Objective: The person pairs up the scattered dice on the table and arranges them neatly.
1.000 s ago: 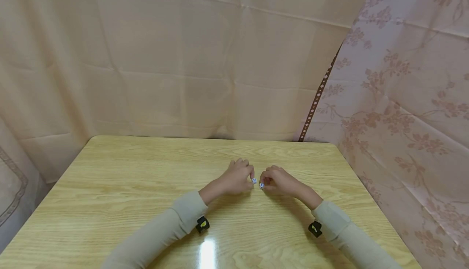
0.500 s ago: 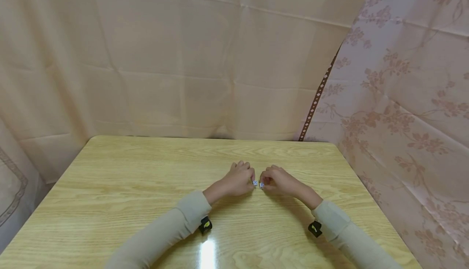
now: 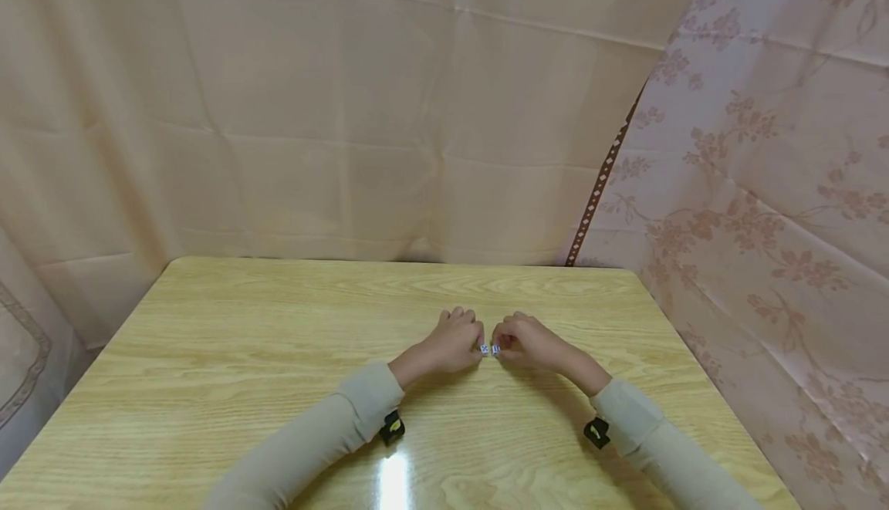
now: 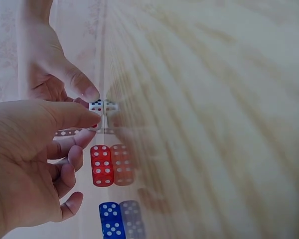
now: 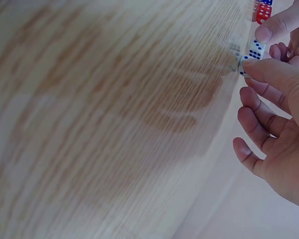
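Note:
My left hand pinches a white die between thumb and index finger, low over the wooden table. Facing it, my right hand pinches another white die. In the head view a narrow gap shows between the two dice; in the right wrist view the white dice look almost in contact. The left wrist view has red dice side by side on the table near my left hand's curled lower fingers. Blue dice stand beyond them. The head view does not show the red and blue dice.
The wooden table reaches back to a beige curtain. A pink floral cloth hangs along the right side. A light reflection shines on the tabletop near the front.
My left hand has shifted slightly right and toward me with its white die, narrowing the gap to the other die. My right hand has stayed almost still.

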The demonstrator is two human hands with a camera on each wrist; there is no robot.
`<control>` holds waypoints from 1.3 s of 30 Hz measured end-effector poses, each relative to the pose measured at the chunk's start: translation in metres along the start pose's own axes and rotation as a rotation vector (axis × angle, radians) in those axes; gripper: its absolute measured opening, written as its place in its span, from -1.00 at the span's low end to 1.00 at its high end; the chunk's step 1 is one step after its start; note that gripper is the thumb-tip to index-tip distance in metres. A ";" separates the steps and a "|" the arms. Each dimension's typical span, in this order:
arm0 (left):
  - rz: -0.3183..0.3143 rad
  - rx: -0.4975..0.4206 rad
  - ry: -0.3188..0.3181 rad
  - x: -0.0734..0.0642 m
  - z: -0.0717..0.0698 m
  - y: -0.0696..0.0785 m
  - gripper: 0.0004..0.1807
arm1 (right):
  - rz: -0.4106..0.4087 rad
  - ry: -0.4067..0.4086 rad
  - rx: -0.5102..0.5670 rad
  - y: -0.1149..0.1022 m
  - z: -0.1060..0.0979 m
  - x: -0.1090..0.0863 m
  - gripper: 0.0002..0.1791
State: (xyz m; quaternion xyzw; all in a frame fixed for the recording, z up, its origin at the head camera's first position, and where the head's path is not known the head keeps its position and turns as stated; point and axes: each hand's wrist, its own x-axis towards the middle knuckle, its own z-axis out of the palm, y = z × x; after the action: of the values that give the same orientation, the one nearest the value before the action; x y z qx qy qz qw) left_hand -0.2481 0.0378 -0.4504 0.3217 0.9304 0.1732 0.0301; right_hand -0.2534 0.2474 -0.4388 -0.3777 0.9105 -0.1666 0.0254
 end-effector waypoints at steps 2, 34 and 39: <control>0.002 0.000 -0.001 0.001 0.000 0.000 -0.88 | -0.006 0.002 -0.008 0.001 0.000 0.000 -0.90; -0.003 0.022 -0.010 0.007 0.005 0.004 -0.88 | 0.003 -0.005 -0.007 -0.001 0.000 0.001 -0.89; -0.007 0.018 -0.012 0.007 0.005 0.004 -0.87 | 0.022 -0.011 0.006 -0.001 0.000 0.001 -0.89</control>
State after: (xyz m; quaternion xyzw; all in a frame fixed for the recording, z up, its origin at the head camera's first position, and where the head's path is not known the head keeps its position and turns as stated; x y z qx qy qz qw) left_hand -0.2501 0.0463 -0.4535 0.3197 0.9329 0.1627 0.0332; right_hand -0.2533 0.2463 -0.4390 -0.3687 0.9138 -0.1671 0.0336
